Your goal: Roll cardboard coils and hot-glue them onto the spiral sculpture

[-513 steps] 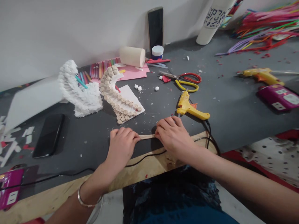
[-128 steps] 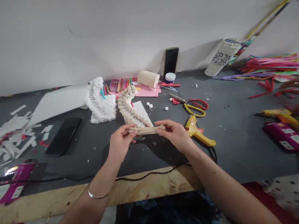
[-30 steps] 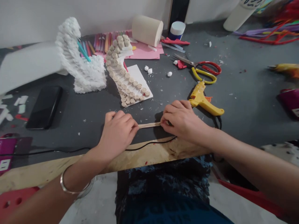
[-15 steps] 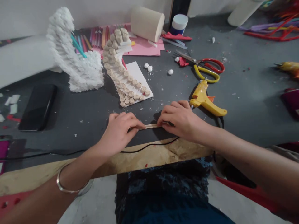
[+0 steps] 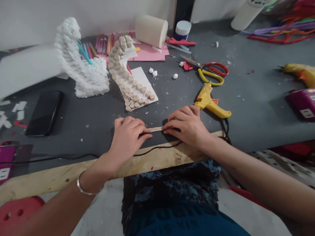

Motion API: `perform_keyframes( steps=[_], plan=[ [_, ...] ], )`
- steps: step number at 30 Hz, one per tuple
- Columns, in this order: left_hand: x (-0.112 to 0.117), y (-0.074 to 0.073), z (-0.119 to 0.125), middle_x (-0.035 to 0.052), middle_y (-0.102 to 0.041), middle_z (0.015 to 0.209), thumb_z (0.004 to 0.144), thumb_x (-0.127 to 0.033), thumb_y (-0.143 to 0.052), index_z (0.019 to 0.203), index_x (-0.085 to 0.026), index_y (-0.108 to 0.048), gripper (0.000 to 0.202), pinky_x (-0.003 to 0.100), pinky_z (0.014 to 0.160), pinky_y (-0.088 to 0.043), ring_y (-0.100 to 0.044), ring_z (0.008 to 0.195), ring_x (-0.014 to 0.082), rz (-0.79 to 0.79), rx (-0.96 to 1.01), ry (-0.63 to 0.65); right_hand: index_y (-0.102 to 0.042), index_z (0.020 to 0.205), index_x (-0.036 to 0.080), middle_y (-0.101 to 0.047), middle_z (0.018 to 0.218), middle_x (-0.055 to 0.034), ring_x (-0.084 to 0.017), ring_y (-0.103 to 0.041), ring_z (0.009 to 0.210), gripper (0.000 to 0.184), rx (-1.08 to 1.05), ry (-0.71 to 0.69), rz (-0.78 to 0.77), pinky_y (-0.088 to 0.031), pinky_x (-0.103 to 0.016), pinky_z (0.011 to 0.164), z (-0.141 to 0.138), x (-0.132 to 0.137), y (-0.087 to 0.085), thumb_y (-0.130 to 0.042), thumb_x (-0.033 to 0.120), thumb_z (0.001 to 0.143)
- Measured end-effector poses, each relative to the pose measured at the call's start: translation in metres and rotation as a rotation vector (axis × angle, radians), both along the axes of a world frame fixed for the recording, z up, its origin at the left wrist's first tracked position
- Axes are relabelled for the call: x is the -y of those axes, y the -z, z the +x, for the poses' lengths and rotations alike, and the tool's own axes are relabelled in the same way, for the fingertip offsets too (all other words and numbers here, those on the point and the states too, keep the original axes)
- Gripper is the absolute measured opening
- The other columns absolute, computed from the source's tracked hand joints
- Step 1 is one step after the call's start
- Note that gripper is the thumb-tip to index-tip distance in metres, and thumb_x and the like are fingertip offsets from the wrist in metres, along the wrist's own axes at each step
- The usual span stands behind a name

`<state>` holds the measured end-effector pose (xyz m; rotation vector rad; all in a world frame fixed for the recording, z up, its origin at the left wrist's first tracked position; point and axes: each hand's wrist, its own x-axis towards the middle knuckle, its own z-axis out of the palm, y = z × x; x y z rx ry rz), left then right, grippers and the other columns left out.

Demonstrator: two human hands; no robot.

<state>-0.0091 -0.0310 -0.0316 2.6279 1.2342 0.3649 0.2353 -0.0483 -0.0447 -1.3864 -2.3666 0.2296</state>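
Observation:
Between my hands a thin cream strip, perhaps folded or rolled paper, lies stretched low over the grey table. My left hand pinches its left end with thumb and fingertips. At the other end my right hand has its fingers closed on the strip. Just beyond my right hand lies a yellow glue gun, its nozzle hidden behind my fingers. A curved form covered in rolled beige coils stands on a white base behind my hands. Left of it is a similar curved form with white ruffled covering.
Scissors with red and yellow handles lie behind the glue gun. A black phone rests at left. A black cable runs along the table's wooden edge. A cream roll, a white-lidded jar and a second glue gun are farther off.
The camera view has shifted slightly, so more of the right side shows. Both hands keep hold of the strip, with only slight movement of the fingers.

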Motion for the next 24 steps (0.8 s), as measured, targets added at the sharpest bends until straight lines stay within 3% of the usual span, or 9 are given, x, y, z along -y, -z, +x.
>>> perform_keyframes(
  steps=[4,10,17,20,24],
  plan=[
    [0.0,0.006,0.005,0.001,-0.07,0.09,0.092,-0.04,-0.059,0.079,-0.023,-0.069,0.023,0.042,0.083,-0.027,-0.057,0.089,0.0211,0.02,0.043,-0.069,-0.076,0.082,0.028,-0.068,0.096,-0.0036,-0.022,-0.05,0.095,0.023,-0.018,0.032,0.003,-0.027,-0.044,0.09,-0.006,-0.002,-0.001,-0.058,0.037,0.094],
    [0.006,0.003,0.011,0.0022,-0.069,0.086,0.096,-0.04,-0.051,0.079,-0.021,-0.066,0.029,0.042,0.08,-0.027,-0.056,0.087,0.022,0.033,0.02,-0.138,-0.073,0.079,0.022,-0.065,0.094,-0.0063,-0.023,-0.046,0.092,0.024,0.018,0.051,0.015,-0.027,-0.041,0.087,-0.013,0.0,-0.008,-0.056,0.029,0.094],
    [-0.004,-0.004,0.017,0.0019,-0.066,0.083,0.091,-0.032,-0.058,0.072,-0.02,-0.059,0.023,0.04,0.079,-0.028,-0.056,0.086,0.0223,-0.125,-0.032,-0.191,-0.072,0.077,0.018,-0.062,0.089,-0.008,-0.025,-0.046,0.093,0.015,0.152,0.057,-0.177,-0.027,-0.04,0.085,-0.019,-0.014,-0.024,-0.062,0.023,0.087],
    [-0.009,-0.008,0.019,0.0011,-0.064,0.079,0.09,-0.028,-0.058,0.07,-0.02,-0.057,0.022,0.039,0.077,-0.027,-0.055,0.083,0.0217,-0.169,-0.074,-0.19,-0.071,0.079,0.018,-0.062,0.089,-0.008,-0.026,-0.047,0.094,0.013,0.209,0.044,-0.231,-0.026,-0.041,0.084,-0.019,-0.021,-0.025,-0.062,0.025,0.085],
    [-0.01,-0.011,0.018,-0.0002,-0.063,0.08,0.09,-0.027,-0.059,0.082,-0.021,-0.058,0.011,0.038,0.076,-0.025,-0.056,0.083,0.021,-0.168,-0.091,-0.144,-0.069,0.08,0.018,-0.063,0.09,-0.0074,-0.025,-0.048,0.092,0.013,0.233,0.023,-0.22,-0.025,-0.04,0.083,-0.016,-0.023,-0.025,-0.06,0.024,0.087]
  ],
)
